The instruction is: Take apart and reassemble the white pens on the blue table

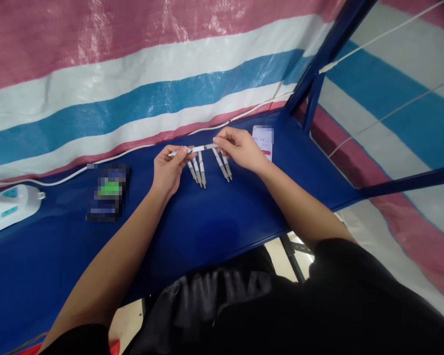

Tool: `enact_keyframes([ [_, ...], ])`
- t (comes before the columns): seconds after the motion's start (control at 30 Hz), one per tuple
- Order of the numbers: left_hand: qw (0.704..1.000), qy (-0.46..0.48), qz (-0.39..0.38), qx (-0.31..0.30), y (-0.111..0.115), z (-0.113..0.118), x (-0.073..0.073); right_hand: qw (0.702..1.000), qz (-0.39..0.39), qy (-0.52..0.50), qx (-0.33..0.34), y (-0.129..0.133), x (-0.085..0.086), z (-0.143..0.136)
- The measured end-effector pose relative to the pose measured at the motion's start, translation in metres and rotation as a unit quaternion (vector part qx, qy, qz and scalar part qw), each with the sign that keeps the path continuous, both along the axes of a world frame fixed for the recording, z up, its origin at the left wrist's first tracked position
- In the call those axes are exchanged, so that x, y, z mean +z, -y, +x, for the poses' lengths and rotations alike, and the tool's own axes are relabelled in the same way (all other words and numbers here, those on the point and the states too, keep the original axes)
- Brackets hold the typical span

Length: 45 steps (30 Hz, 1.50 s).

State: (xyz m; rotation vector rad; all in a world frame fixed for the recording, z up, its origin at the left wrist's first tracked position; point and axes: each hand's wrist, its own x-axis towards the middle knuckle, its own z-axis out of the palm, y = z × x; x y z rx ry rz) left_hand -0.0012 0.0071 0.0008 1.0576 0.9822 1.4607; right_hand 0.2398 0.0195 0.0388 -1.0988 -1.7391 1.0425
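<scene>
A white pen with a grey grip (200, 148) is held roughly level above the blue table (214, 217). My left hand (170, 167) pinches its left end, and the fingers of my right hand (240, 148) close on the grey right end. Below and between the hands lie more white-and-grey pens: several in a group (199, 172) by my left hand, their tips toward me, and a smaller group (222, 165) partly under my right hand. The upper ends of these pens are hidden by my hands.
A phone with a blurred screen (109, 193) lies to the left, beyond it a white power strip (11, 207). Behind my right hand sits a second phone with a light screen (262, 142). A white cable (133, 148) runs along the back edge by the striped sheet.
</scene>
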Motion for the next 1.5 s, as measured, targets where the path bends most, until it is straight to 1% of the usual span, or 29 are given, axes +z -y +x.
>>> enact_keyframes([
  [0.17,0.988,-0.133,0.06,-0.05,0.003,-0.003,-0.003,0.99,-0.019,-0.142,-0.003,-0.012,-0.003,0.004],
  [0.27,0.975,-0.203,0.084,-0.044,0.004,-0.004,-0.005,0.98,-0.035,-0.196,0.012,-0.012,-0.002,0.006],
  [0.37,0.964,-0.246,0.103,-0.015,0.003,-0.005,-0.007,0.976,-0.044,-0.213,0.015,-0.012,-0.003,0.006],
  [0.5,0.955,-0.272,0.118,-0.007,0.002,-0.005,-0.009,0.98,-0.05,-0.193,-0.01,-0.011,-0.001,0.003],
  [0.63,0.952,-0.28,0.125,0.0,0.003,-0.004,-0.009,0.989,-0.039,-0.133,-0.053,-0.011,0.006,0.0],
  [0.77,0.955,-0.27,0.121,0.007,0.004,-0.002,-0.008,0.987,-0.011,-0.128,-0.094,-0.012,0.01,0.001],
  [0.87,0.956,-0.265,0.127,0.01,0.005,-0.001,-0.007,0.986,-0.004,-0.122,-0.116,-0.013,0.009,0.003],
  [1.07,0.957,-0.263,0.124,0.003,0.004,-0.002,-0.008,0.987,0.033,-0.099,-0.12,-0.017,0.004,0.008],
  [1.23,0.956,-0.266,0.121,-0.004,0.005,-0.003,-0.009,0.985,0.026,-0.079,-0.151,-0.015,0.008,0.007],
  [1.33,0.957,-0.265,0.117,-0.005,0.005,-0.003,-0.007,0.988,0.032,-0.061,-0.138,-0.015,0.011,0.006],
  [1.43,0.958,-0.262,0.117,-0.002,0.005,-0.002,-0.006,0.99,0.034,-0.065,-0.116,-0.017,0.012,0.006],
  [1.5,0.958,-0.262,0.119,-0.003,0.005,-0.002,-0.006,0.991,0.03,-0.064,-0.116,-0.017,0.012,0.007],
])
